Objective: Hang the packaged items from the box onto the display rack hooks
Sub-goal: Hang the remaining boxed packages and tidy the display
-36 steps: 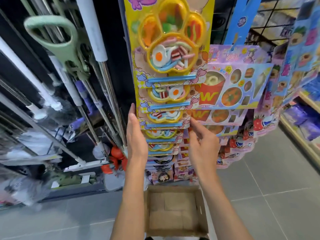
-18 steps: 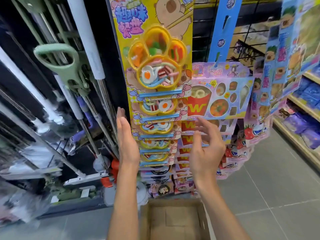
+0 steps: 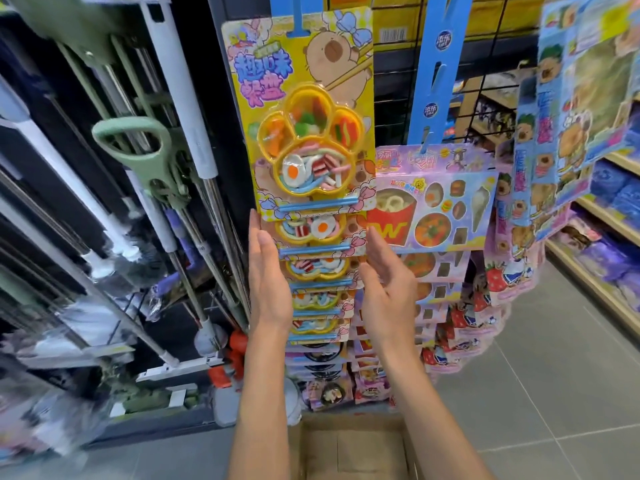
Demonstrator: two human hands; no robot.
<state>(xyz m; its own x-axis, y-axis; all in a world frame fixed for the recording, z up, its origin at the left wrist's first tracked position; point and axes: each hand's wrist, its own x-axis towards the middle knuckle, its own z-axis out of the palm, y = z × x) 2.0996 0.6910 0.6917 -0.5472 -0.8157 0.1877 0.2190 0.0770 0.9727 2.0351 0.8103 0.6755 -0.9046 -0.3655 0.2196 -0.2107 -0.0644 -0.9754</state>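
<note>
**Steadying the yellow paw-tray column above an emptied box**

Flanking the hanging column of yellow paw-tray candy cards (image 3: 313,237), both hands are held flat with straight fingers, and nothing is gripped by either. The left hand (image 3: 268,271) is laid along the left edge of that column, its fingertips just under the bottom corner of the top card (image 3: 304,112); whether the edge is actually touched cannot be told. The right hand (image 3: 386,284) is raised at the column's right side, palm turned inward, in front of the purple fast-food candy cards (image 3: 446,206) that hang just to the right of the column. The pose is judged to be a squaring-up: the cards are hung overlapping on a blue hanging strip (image 3: 301,15), of which only the upper end is seen above the top card, so the stack is probably being kept straight and stopped from swinging.

Directly below the column, on the grey tiled floor (image 3: 554,393), the cardboard box (image 3: 349,452) is seen between the forearms. Only bare cardboard is shown inside it; no packaged item is visible, though its near part is cut off by the picture edge. On that evidence the task is judged to be near its end, with the goods already on the rack.

A second blue strip (image 3: 434,71), its visible length mostly bare, hangs to the right of the column, above the purple cards. Mop handles (image 3: 180,98) are racked to the column's left.
</note>
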